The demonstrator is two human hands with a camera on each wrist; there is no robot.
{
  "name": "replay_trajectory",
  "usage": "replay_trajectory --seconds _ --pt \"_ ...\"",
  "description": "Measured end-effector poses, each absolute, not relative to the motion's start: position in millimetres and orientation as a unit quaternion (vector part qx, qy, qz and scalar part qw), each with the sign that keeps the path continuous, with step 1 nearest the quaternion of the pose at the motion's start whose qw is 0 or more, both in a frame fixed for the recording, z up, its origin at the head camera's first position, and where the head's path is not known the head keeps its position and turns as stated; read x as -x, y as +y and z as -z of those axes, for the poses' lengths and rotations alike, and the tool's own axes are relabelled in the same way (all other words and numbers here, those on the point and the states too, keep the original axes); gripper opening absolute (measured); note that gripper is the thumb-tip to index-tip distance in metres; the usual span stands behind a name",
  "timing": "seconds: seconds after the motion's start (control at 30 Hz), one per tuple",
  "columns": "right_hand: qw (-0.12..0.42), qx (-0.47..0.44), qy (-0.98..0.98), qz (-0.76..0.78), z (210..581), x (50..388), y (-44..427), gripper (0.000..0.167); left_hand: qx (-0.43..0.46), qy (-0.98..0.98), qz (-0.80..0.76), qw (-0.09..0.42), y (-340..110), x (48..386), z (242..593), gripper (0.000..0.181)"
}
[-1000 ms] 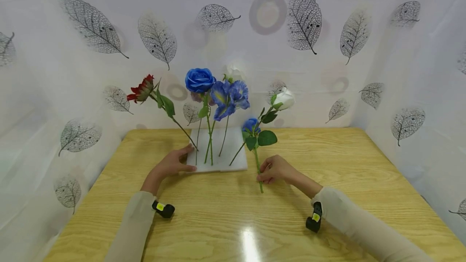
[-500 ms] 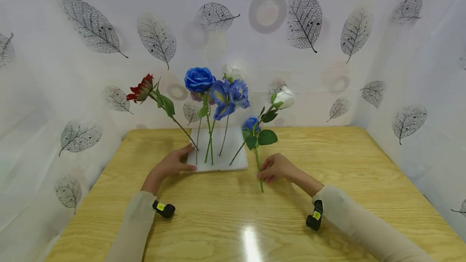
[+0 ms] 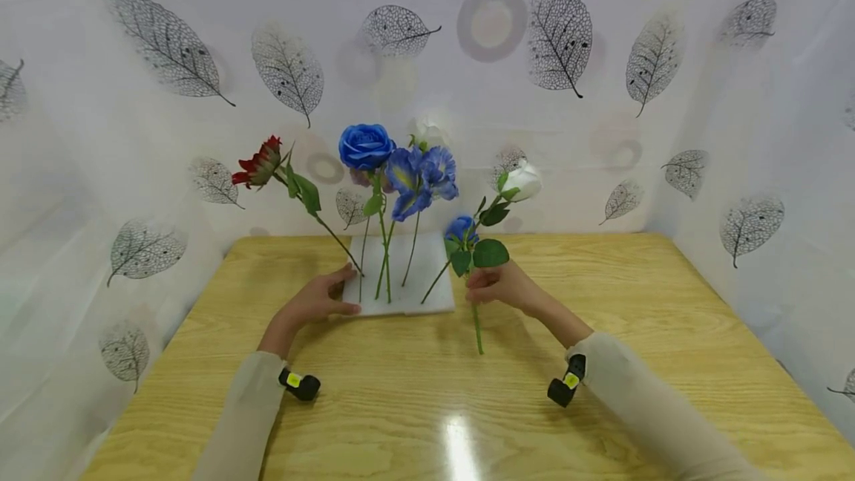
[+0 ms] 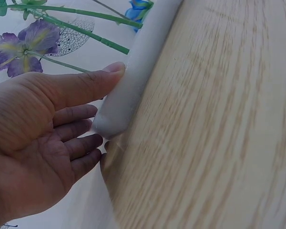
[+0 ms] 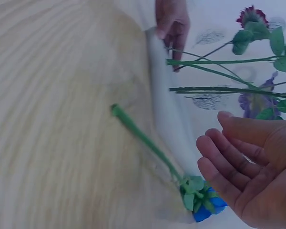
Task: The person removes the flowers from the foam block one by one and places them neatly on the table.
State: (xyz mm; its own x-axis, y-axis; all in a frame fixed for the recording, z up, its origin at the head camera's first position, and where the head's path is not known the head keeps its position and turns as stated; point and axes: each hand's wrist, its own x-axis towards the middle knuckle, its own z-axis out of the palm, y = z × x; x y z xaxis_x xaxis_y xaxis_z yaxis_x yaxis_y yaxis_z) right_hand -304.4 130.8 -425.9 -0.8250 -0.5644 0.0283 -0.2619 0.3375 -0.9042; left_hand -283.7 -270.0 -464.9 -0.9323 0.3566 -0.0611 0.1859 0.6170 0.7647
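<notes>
Fingers of right hand [image 3: 513, 289] relaxed, gripping nothing, clear of lying blue rose [image 3: 461, 228]; half a second ago pinching lower stem [image 5: 145, 140], now shifted nearer its leaves [image 3: 490, 253]. Rose in same spot, on table [image 3: 374, 407] just right of foam [image 3: 406, 306]. Left hand [image 3: 312, 300] as before, fingers loosely straight, touching foam's left end.
</notes>
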Motion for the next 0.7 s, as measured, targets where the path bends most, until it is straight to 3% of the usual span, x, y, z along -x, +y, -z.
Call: replay_trajectory --seconds 0.7 --pt "0.163 0.295 0.717 0.61 422.7 321.1 97.9 0.024 -0.149 0.895 -0.408 0.101 -269.4 282.9 463.1 0.092"
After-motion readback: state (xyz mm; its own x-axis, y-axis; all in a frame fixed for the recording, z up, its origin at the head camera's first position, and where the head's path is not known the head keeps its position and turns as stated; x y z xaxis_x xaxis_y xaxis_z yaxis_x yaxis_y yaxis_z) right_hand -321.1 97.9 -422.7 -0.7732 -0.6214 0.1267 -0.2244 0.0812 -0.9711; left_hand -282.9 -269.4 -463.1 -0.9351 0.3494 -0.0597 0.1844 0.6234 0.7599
